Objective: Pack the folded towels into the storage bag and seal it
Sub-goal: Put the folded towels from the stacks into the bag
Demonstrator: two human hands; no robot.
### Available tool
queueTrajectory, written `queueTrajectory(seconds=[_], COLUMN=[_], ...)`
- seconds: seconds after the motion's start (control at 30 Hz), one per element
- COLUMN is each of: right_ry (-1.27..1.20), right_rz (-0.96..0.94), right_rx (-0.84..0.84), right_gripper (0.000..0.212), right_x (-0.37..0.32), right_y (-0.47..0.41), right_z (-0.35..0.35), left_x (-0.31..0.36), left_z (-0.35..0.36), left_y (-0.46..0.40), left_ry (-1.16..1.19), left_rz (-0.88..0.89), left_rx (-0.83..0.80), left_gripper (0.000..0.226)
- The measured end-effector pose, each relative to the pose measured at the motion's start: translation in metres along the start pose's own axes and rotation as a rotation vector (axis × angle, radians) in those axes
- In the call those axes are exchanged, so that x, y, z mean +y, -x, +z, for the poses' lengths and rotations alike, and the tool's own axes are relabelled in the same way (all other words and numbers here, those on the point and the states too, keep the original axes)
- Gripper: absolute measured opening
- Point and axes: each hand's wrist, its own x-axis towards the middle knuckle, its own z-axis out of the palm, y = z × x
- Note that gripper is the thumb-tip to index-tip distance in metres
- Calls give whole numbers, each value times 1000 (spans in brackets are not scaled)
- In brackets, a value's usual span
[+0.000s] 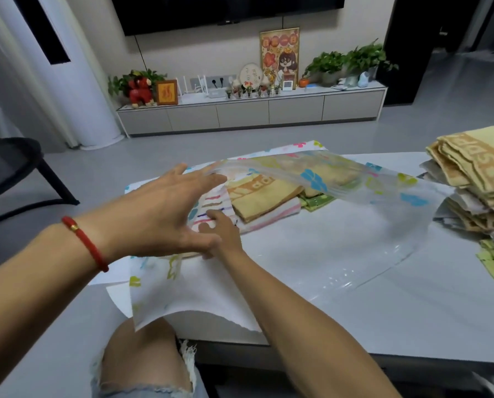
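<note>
The clear storage bag (354,239), printed with coloured flowers, lies across the grey table (426,317) with its mouth toward me. My left hand (165,214), a red cord on its wrist, has its spread fingers at the edge of the bag's upper layer (340,176) and holds it lifted. My right hand (225,234) reaches into the mouth, fingertips resting on a white towel with coloured stripes (211,201). Beside it inside the bag lie a yellow-and-tan towel (257,196) and a green one (319,201). A pile of folded towels (475,170) waits outside at the right.
The table's near edge runs just above my knee (142,357). A dark chair (13,168) stands on the floor at the left. Beyond the table is a low TV cabinet (251,113) with plants and ornaments.
</note>
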Motion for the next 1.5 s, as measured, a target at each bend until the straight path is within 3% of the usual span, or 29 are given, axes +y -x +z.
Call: queueTrajectory(seconds=[0.17,0.27,0.37,0.53,0.7,0.83,0.97,1.03,1.17,1.23,1.4,1.5], right_ry=[402,643,701,768,785,764,775,844,812,769,815,651], right_rz=[34,107,66,-56,-157,-92,-7,124,642,742,600,519], right_rx=[362,225,60,30,49,272,735,885,757,672,783,709], right_gripper=[33,52,58,49,29,18,17,26,45,46,47,59], right_x=[46,51,50,64,90,101,122,138,168,177,175,156], right_y=[6,-10,-19,21,107,157,178,181,185,186,190,200], right_z=[-52,-79,-97,-147,-252,-338,-408,-442,-490,-502,-517,-524], left_x=[20,28,34,50,83,114,145,157,173,176,178,178], left_z=[14,17,14,20,35,48,64,71,81,83,78,69], left_y=[-18,-32,-46,-67,-94,-118,-139,-147,-158,-161,-166,-171], left_ry=[16,-1,-46,-120,-225,-299,-393,-451,-503,-526,-535,-537], left_rz=[12,23,23,70,147,190,220,231,231,210,157,139], left_rx=[206,250,259,273,271,245,219,195,130,103,86,93], left_gripper=[87,78,74,70,62,53,55,59,68,69,61,59])
